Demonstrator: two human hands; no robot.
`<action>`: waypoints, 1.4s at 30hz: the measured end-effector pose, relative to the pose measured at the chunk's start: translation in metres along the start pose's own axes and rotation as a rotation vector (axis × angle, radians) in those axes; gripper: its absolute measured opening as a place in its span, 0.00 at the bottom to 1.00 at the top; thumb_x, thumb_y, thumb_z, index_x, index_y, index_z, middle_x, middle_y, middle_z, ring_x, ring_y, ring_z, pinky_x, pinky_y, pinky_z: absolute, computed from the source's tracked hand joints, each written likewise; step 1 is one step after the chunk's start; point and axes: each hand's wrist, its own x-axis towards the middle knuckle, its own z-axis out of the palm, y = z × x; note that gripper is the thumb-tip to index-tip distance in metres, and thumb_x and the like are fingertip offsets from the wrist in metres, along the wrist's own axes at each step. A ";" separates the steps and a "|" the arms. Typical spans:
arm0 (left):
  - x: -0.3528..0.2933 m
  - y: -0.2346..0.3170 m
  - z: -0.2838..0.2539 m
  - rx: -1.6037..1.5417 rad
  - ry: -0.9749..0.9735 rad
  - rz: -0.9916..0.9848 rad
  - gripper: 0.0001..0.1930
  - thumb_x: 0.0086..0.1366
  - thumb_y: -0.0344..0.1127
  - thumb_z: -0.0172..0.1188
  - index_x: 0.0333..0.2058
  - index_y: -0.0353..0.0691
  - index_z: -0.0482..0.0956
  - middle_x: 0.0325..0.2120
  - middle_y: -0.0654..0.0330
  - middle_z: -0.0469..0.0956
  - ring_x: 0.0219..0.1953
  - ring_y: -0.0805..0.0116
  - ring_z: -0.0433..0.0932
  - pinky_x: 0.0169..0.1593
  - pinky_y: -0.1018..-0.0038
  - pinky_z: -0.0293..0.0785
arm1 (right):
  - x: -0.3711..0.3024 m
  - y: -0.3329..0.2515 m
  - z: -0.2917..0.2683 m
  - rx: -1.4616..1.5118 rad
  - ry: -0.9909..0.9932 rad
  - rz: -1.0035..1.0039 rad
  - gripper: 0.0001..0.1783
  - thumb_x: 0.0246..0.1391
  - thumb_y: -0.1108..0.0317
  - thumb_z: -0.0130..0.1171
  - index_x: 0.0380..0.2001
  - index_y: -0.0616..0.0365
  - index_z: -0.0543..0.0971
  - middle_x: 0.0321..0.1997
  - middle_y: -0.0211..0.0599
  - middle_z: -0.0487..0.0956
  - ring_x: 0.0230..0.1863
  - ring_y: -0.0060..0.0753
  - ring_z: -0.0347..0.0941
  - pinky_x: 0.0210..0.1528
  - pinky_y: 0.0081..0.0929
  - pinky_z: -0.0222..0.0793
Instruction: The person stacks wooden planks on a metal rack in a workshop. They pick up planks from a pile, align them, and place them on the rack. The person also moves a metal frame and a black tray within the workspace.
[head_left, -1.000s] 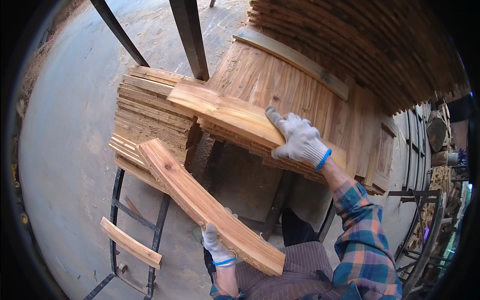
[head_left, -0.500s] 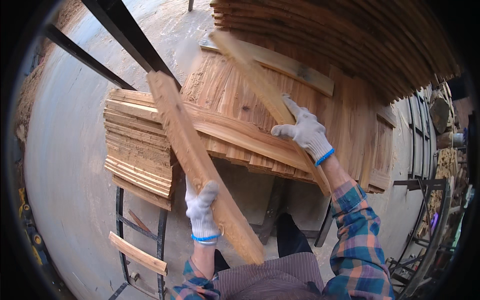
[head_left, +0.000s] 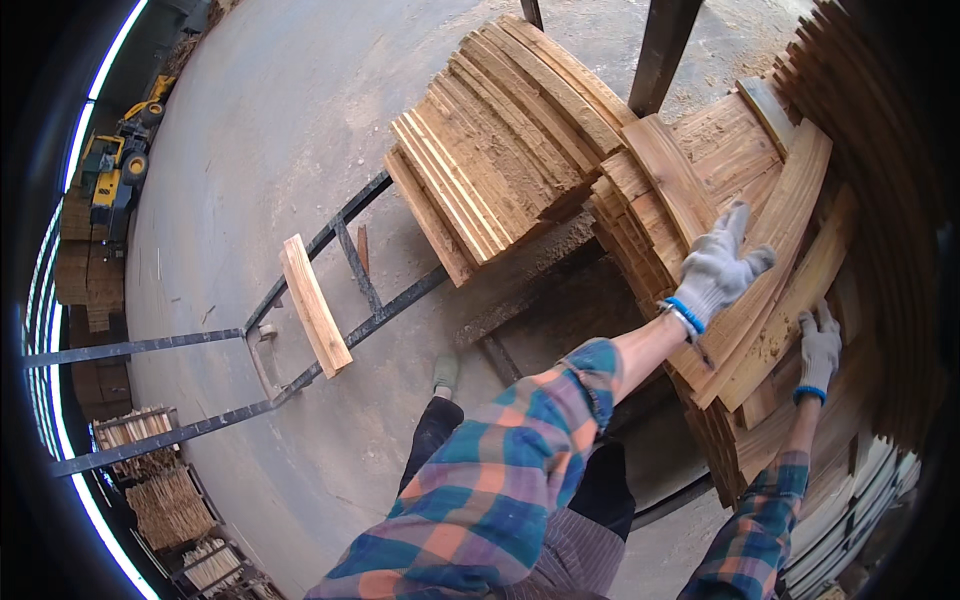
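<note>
From afar, I see yellow wheeled machinery far left, bundled wood lower left, and grey, dusty floor.

The left hand has moved over the stacked boards.

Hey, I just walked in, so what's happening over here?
A person's gloved left hand is spread over a long board on a pile of boards; the right hand, fingers extended, is beside a paler board. A stack of boards sits on a metal rack, and a short board lies across it.
</note>
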 end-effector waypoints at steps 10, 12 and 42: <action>-0.219 -0.278 -0.258 -0.330 0.769 -0.760 0.44 0.58 0.48 0.69 0.65 0.30 0.58 0.57 0.42 0.71 0.57 0.58 0.72 0.60 0.71 0.66 | -0.219 -0.318 0.132 1.612 -0.810 0.207 0.34 0.59 0.57 0.61 0.63 0.62 0.65 0.40 0.38 0.74 0.37 0.24 0.70 0.37 0.24 0.70; -0.232 -0.309 -0.288 -0.412 0.760 -0.739 0.43 0.60 0.46 0.67 0.66 0.29 0.56 0.58 0.44 0.70 0.58 0.59 0.70 0.61 0.71 0.63 | -0.210 -0.352 0.212 1.783 -0.864 0.545 0.19 0.61 0.62 0.60 0.51 0.58 0.71 0.30 0.29 0.67 0.27 0.22 0.64 0.28 0.23 0.64; -0.182 -0.539 -0.453 -0.848 0.685 -0.537 0.16 0.63 0.33 0.61 0.49 0.36 0.76 0.41 0.60 0.80 0.44 0.69 0.79 0.51 0.71 0.77 | -0.284 -0.555 0.392 0.910 -0.553 -0.405 0.23 0.54 0.52 0.62 0.45 0.58 0.83 0.46 0.45 0.83 0.45 0.37 0.81 0.48 0.33 0.76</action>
